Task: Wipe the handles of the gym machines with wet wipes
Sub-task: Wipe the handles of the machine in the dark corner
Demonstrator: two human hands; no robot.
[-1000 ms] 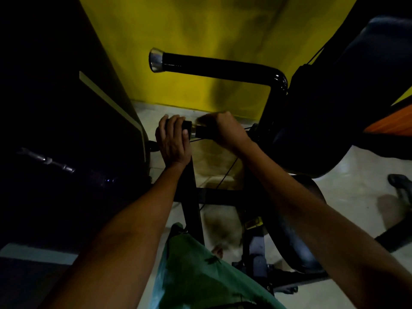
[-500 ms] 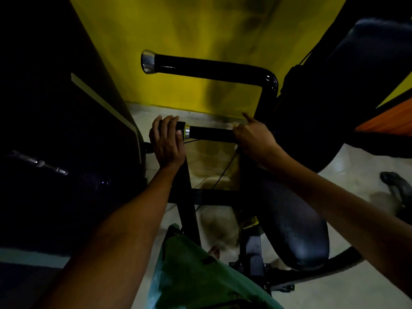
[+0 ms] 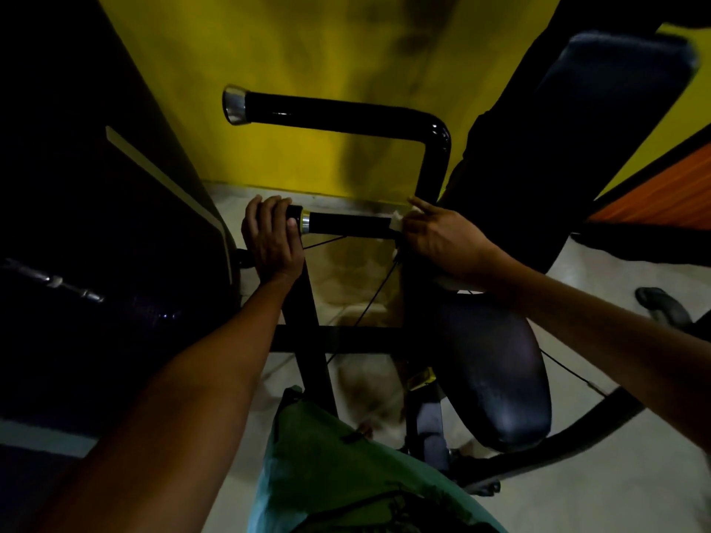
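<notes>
A black machine handle [image 3: 348,223] with a silver ring runs left to right in the middle of the head view. My left hand [image 3: 271,238] grips its left end, fingers curled over the top. My right hand [image 3: 438,234] holds a white wet wipe [image 3: 397,221] wrapped against the handle's right end, with the index finger sticking out. A second, thicker black handle [image 3: 338,111] with a silver cap bends above and behind.
A yellow wall [image 3: 327,51] stands close behind. A dark padded seat [image 3: 496,375] lies lower right, a dark backrest [image 3: 558,140] upper right, a dark machine body [image 3: 96,225] fills the left. A thin cable [image 3: 369,305] hangs under the handle. Pale tiled floor [image 3: 615,486] lies below.
My right hand slid the wipe along the handle from near my left hand to the right end. My left hand kept its grip. The camera shifted slightly.
</notes>
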